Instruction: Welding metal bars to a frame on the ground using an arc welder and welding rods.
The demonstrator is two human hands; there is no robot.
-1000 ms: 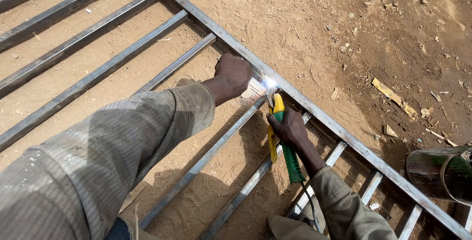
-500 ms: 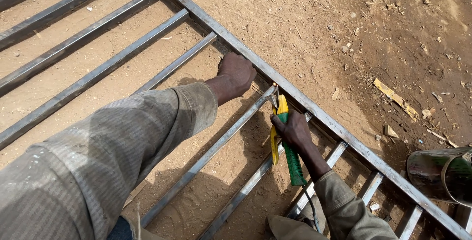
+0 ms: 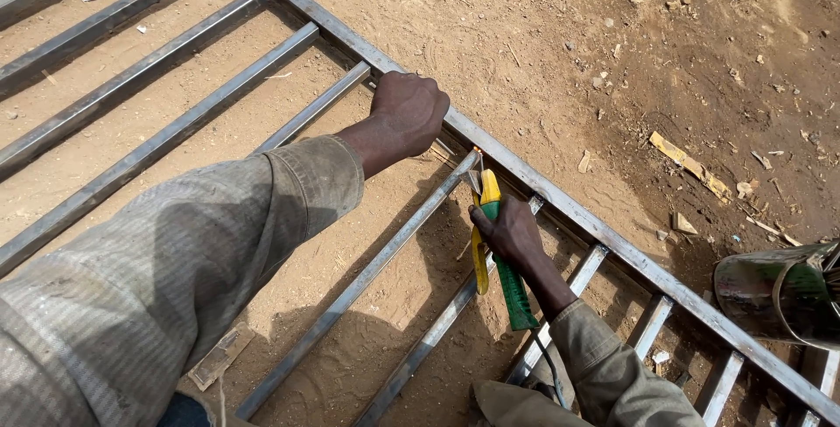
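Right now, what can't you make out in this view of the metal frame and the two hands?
Head view only:
- Left hand: its palm is hidden where it rests on the metal frame.
- Right hand covers the middle of the yellow and green tool.
- Tool tip at the bar joint: too small to tell.
- Metal can: cut off by the right edge.

Grey steel gate frame [image 3: 560,204] lies flat on sand — green-and-yellow electrode holder [image 3: 490,243] tilted over its bar joint, near right.
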